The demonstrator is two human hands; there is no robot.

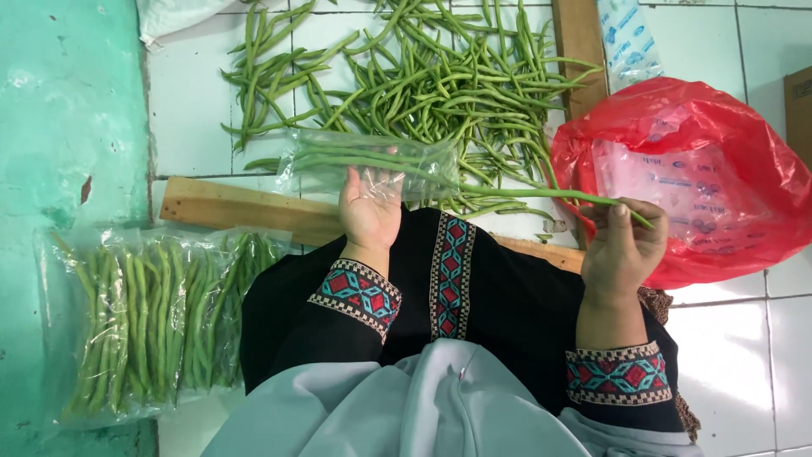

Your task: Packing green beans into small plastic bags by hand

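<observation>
My left hand [369, 207] holds a clear plastic bag [372, 165] lying sideways, partly filled with long green beans. My right hand [624, 241] grips the ends of a few long green beans [524, 194] whose other ends reach into the bag's mouth. A big loose pile of green beans [423, 76] lies on the white tiled floor just beyond both hands. I wear black sleeves with patterned cuffs.
Filled clear bags of beans [152, 322] lie at the left beside a teal wall [68, 127]. A red plastic bag [685, 169] holding clear bags sits at the right. A wooden plank [237, 207] lies under my hands; another plank [579, 42] stands at the back.
</observation>
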